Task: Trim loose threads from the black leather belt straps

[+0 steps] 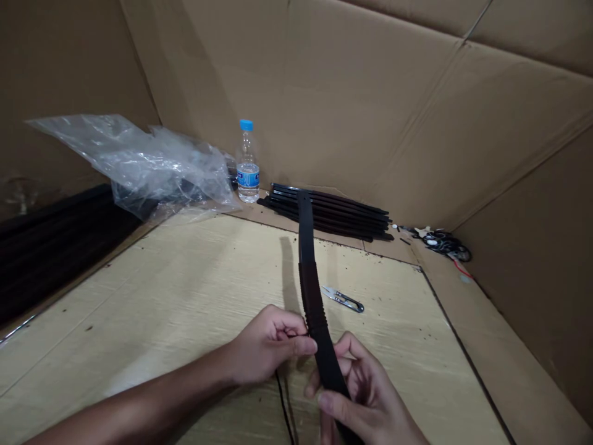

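Observation:
A long, slightly curved black strip (307,235) rises from the bottom edge toward the back, with a ribbed, dark cord-wrapped section (314,296) along its middle. My right hand (370,395) is closed around its lower part, thumb in front and fingers behind. At the lower end of the wrapped section, my left hand (273,343) pinches a thin black cord (282,405) against the strip's left edge. The loose cord hangs below that hand toward the bottom of the view. Small thread snips (343,299) lie on the table to the right of the strip.
Behind the pale table (185,290) lies a pile of similar black strips (343,213). A water bottle (248,167) stands beside crumpled clear plastic (171,167). Dark lengths (55,241) are stacked at left. Cord scraps (447,243) lie at right. Cardboard walls (324,93) surround the table.

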Available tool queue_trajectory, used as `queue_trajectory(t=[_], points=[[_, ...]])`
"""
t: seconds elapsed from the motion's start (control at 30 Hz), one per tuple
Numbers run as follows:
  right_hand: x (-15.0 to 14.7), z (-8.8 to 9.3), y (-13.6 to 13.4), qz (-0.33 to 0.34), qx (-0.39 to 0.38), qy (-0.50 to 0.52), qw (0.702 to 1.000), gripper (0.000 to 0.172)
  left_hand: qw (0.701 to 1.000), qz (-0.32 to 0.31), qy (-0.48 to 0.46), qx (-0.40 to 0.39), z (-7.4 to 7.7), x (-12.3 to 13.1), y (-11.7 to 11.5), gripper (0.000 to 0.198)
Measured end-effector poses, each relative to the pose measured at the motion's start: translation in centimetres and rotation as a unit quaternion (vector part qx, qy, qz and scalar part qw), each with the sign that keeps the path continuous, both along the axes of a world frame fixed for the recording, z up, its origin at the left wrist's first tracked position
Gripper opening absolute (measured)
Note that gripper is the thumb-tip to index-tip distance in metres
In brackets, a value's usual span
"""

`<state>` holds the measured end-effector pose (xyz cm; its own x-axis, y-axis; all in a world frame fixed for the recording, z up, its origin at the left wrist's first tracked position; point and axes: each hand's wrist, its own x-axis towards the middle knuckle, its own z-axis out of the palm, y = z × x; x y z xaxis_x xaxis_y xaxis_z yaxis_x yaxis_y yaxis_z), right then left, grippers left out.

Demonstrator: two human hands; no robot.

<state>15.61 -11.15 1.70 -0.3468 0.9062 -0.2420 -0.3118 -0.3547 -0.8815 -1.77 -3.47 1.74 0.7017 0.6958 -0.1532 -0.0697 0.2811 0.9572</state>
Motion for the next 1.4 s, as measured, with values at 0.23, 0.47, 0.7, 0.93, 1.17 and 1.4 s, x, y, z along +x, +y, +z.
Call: queue_trajectory(t=[0.23,0.47,0.7,0.93,1.17,1.4], points=[[0.5,-0.4,0.3,-0.078,-0.057,0.046,0.994,0.03,0.998,0.045,0.025,0.023,-0.5,-0.1,0.4,0.037],[0.5,-1.0,0.5,-0.066,0.001,0.041,0.997,0.044,0.998,0.052,0.029,0.031,-0.4,-0.1,0.4,0.042],[-0.2,-0.9,0.4,-0.015,-0.002,-0.004,1.0,0.033,1.0,0.017,-0.016,-0.015,-0.2,0.2,0.1,0.042],[-0.4,0.5,0.1,-0.093,-0.047,0.053,0.993,0.033,0.999,0.032,0.009,0.0,-0.4,0.1,0.2,0.038],[-0.1,-1.0,0.3,-0.072,0.015,0.032,0.997,0.045,0.999,0.017,0.027,0.029,-0.5,-0.2,0.3,0.053],[0.1,-1.1,0.3,0.001,-0.011,0.0,1.0,0.043,0.999,0.004,0.038,0.029,-0.2,-0.1,0.1,0.053]])
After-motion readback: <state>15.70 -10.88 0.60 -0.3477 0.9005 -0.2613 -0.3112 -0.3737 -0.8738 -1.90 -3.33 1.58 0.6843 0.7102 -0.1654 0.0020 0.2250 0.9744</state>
